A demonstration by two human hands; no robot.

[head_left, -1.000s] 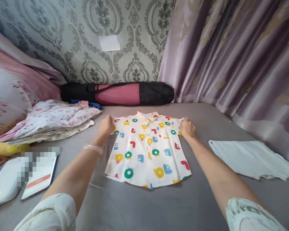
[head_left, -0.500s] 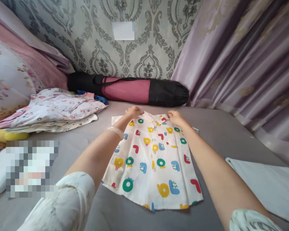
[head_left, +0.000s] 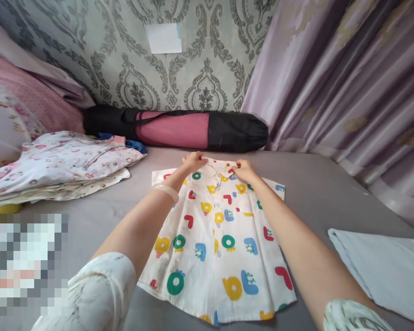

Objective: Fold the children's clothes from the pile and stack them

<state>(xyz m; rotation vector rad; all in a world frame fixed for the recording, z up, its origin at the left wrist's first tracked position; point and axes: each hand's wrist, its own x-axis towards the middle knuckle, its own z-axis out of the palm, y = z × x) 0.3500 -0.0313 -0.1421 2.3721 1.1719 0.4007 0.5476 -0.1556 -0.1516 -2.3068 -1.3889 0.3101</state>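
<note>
A small white shirt printed with red, yellow, blue and green shapes lies flat, front up, on the grey bed sheet. Both my arms reach over it to the collar at its far end. My left hand pinches the left side of the collar, fingers closed on the cloth. My right hand pinches the right side of the collar in the same way. The short sleeves spread out to either side under my wrists.
A stack of folded floral clothes lies at the left. A pink mat in a black bag rests along the patterned wall. A folded white cloth sits at the right, purple curtains behind it. Pink pillows lie far left.
My hands moved inward from the shirt's shoulders to its collar and now grip it. The view has shifted closer to the shirt.
</note>
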